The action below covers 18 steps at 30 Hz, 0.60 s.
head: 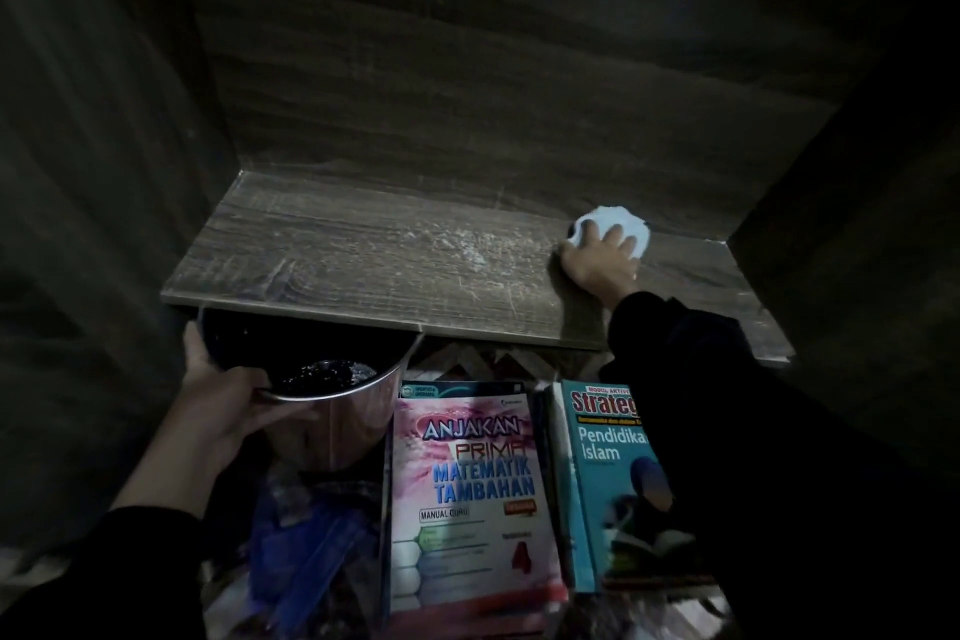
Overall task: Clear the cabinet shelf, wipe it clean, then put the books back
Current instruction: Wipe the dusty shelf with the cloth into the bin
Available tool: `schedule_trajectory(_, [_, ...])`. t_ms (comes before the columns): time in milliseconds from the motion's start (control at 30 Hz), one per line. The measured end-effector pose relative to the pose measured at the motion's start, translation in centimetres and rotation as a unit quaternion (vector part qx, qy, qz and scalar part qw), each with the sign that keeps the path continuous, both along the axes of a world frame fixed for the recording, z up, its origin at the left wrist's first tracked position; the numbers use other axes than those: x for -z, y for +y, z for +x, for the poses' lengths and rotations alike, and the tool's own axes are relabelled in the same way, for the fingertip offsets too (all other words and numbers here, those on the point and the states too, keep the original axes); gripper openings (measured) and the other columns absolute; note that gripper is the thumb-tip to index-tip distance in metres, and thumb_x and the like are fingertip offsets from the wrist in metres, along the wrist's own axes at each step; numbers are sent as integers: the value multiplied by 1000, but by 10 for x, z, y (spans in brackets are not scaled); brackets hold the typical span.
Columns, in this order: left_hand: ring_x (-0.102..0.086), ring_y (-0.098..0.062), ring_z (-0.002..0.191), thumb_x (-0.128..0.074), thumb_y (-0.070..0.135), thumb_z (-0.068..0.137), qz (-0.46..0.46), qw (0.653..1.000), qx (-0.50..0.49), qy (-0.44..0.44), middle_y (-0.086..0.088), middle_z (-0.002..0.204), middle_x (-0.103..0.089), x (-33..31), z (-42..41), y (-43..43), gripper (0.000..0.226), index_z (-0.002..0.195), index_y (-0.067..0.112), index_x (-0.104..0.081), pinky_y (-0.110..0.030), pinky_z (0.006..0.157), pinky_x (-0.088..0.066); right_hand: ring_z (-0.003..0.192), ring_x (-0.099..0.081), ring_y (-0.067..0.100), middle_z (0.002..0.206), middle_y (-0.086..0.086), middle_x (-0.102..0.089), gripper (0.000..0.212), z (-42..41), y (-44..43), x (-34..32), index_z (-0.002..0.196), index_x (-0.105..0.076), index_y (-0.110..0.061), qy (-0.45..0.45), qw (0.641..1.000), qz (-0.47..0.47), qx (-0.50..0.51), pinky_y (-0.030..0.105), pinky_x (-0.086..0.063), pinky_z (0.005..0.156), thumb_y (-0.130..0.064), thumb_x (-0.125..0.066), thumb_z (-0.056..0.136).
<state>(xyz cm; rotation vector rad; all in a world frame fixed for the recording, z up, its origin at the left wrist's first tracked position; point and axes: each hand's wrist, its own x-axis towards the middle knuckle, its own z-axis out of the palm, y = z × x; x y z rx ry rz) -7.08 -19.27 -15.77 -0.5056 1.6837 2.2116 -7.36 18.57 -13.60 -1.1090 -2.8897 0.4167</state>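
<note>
The dark wood-grain cabinet shelf (363,255) is bare of books; a pink-and-white maths book (472,483) and a teal paperback (597,483) lie below its front edge. The left hand (223,395) grips the rim of a round steel bowl of water (353,411) under the shelf's front-left corner. At the shelf's right rear, the right hand (597,265) presses spread fingers onto a crumpled white cloth (636,229). A pale dusty smear (467,250) marks the shelf's middle, so overlapping strokes from the back wall forward, with firm flat pressure, would likely lift it best; keep the bowl level
</note>
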Motion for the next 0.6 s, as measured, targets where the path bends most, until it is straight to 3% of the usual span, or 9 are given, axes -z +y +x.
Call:
schedule_trajectory(133, [-51, -40, 88, -24, -28, 81, 2, 1000, 11, 10, -2, 129, -37, -5, 1, 2, 67, 115, 30, -34, -41, 34, -50, 137, -17, 45, 149, 24, -22, 48, -19, -24, 1, 139, -34, -11, 23, 1000, 16, 4, 53, -16, 112, -34, -37, 96])
schedule_trajectory(267, [-47, -45, 97, -24, -26, 84, 4, 1000, -6, -6, -2, 130, -35, -4, -3, 6, 71, 125, 31, -34, -39, 33, -50, 122, -42, 36, 129, 14, -51, 34, -23, -51, 6, 120, -57, -12, 133, 976, 42, -169, 39, -35, 99, -21, -54, 87])
schedule_trajectory(367, [-49, -48, 97, -26, -26, 84, 0, 1000, -11, -17, -7, 138, -35, -3, -7, 8, 77, 139, 29, -28, -40, 33, -50, 111, -54, 28, 114, 9, -64, 22, -21, -64, 0, 102, -68, -12, 221, 938, -79, -253, 25, -35, 88, -10, -64, 80])
schedule_trajectory(433, [-50, -48, 95, -28, -26, 84, -6, 1000, -11, -16, -11, 143, -35, -3, -8, 8, 80, 142, 29, -25, -41, 34, -51, 104, -59, 20, 111, 6, -67, 23, -7, -56, -10, 100, -68, -13, 286, 918, -174, -213, 20, -37, 83, -9, -63, 78])
schedule_trajectory(467, [-50, -47, 95, -28, -26, 84, -7, 1000, -12, -15, -11, 143, -35, -3, -8, 7, 80, 143, 29, -24, -41, 34, -51, 101, -59, 18, 109, 4, -67, 25, 3, -46, -13, 101, -68, -13, 332, 908, -177, -187, 22, -40, 83, -15, -61, 77])
schedule_trajectory(533, [-50, -44, 94, -29, -26, 84, -4, 1000, -13, -13, -7, 138, -37, -5, -6, 8, 81, 144, 29, -24, -42, 34, -51, 103, -59, 21, 110, 6, -67, 35, 27, -14, -13, 106, -66, -12, 397, 904, -107, -120, 31, -44, 90, -25, -54, 77])
schedule_trajectory(600, [-51, -41, 89, -29, -26, 85, 3, 1000, -12, -9, -5, 131, -37, -7, -4, 8, 81, 145, 28, -23, -43, 35, -51, 114, -52, 30, 119, 13, -61, 37, 53, 24, -11, 119, -62, -12, 371, 928, -31, 0, 40, -39, 98, -21, -54, 83])
